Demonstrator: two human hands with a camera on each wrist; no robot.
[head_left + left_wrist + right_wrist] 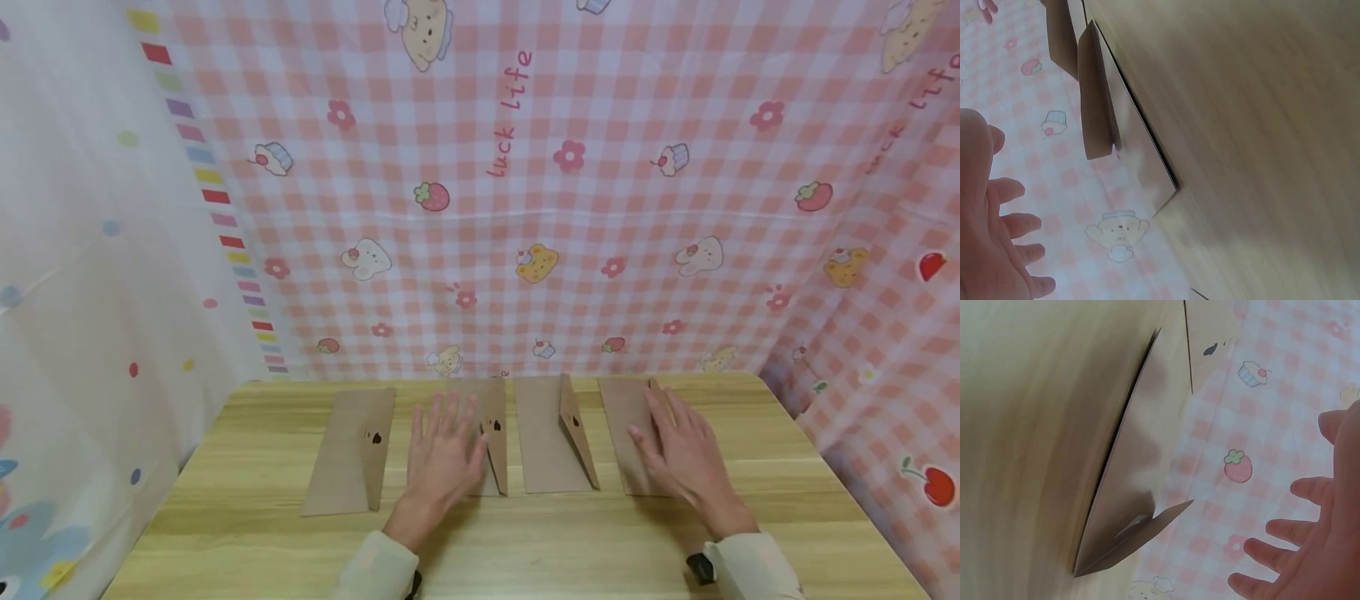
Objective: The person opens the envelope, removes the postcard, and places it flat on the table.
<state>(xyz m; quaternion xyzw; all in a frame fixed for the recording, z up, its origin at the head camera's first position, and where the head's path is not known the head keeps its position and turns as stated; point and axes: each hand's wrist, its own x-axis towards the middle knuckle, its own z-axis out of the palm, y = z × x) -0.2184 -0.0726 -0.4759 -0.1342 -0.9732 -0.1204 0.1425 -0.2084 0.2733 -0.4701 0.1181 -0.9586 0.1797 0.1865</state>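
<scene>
Several brown kraft-paper envelopes lie in a row on the table, their flaps standing partly up. My left hand [442, 457] hovers with fingers spread over the left part of the second envelope [497, 454]. In the left wrist view an envelope [1141, 147] lies below and apart from that hand [985, 231]. My right hand [688, 457] is above the rightmost envelope [624, 417] and hides much of its flap. The right wrist view shows this hand [1316, 544] with nothing in it, apart from the envelope [1129, 437] and its raised flap.
On the far left lies an envelope [337, 454] with a dark mark on its flap. Between the hands is another envelope [543, 442], its flap tilted up. Behind the wooden table [525, 542] hangs a pink checked cloth [480, 225], with more cloth at both sides.
</scene>
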